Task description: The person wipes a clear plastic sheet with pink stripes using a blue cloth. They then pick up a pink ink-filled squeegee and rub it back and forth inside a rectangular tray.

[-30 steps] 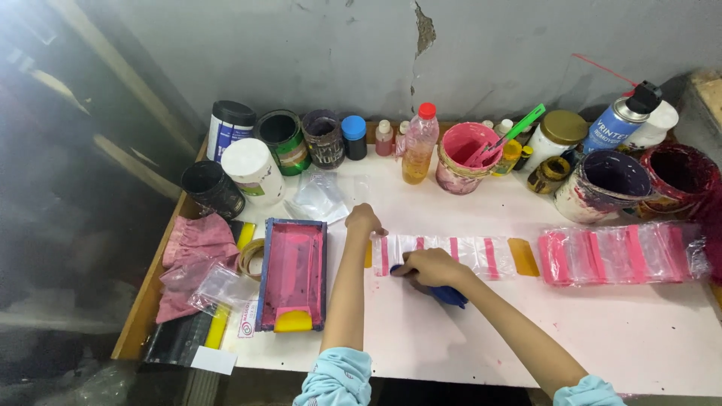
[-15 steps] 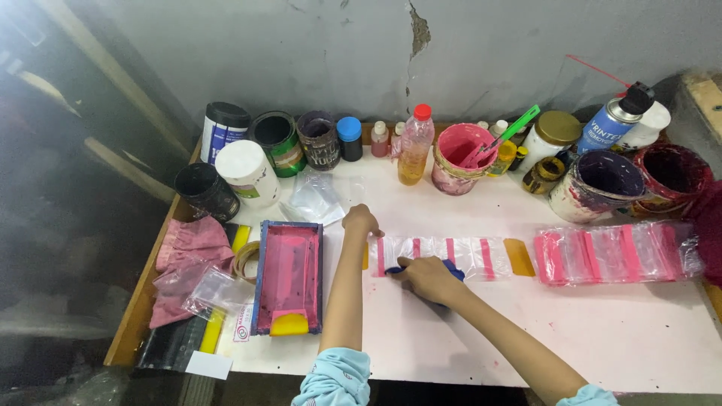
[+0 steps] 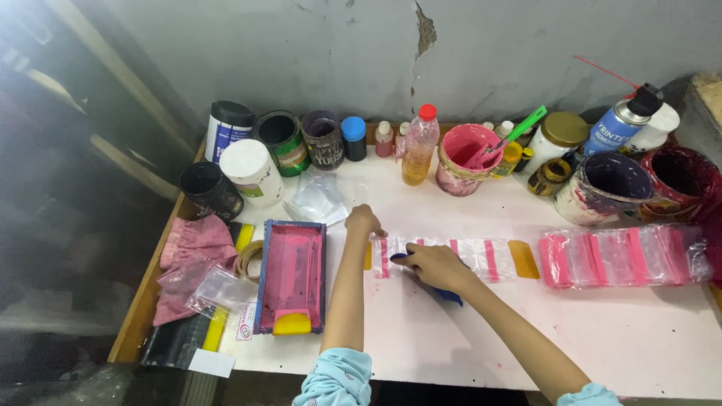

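A person's right hand (image 3: 436,265) closes around a blue squeegee (image 3: 440,289), pressing it onto a clear plastic strip with pink stripes (image 3: 451,256) that lies flat on the white table (image 3: 602,331). The left hand (image 3: 364,221), fingers curled loosely and holding nothing, rests its fingertips on the strip's left end. Just left of the strip sits a pink-stained printing screen in a blue frame (image 3: 289,277); to the strip's right lies a stack of finished pink-striped bags (image 3: 620,256). Behind the strip, along the wall, stand a pink paint bucket (image 3: 460,159), a bottle with a red cap (image 3: 419,144) and several tins. A pink rag (image 3: 192,252) lies left of the screen.
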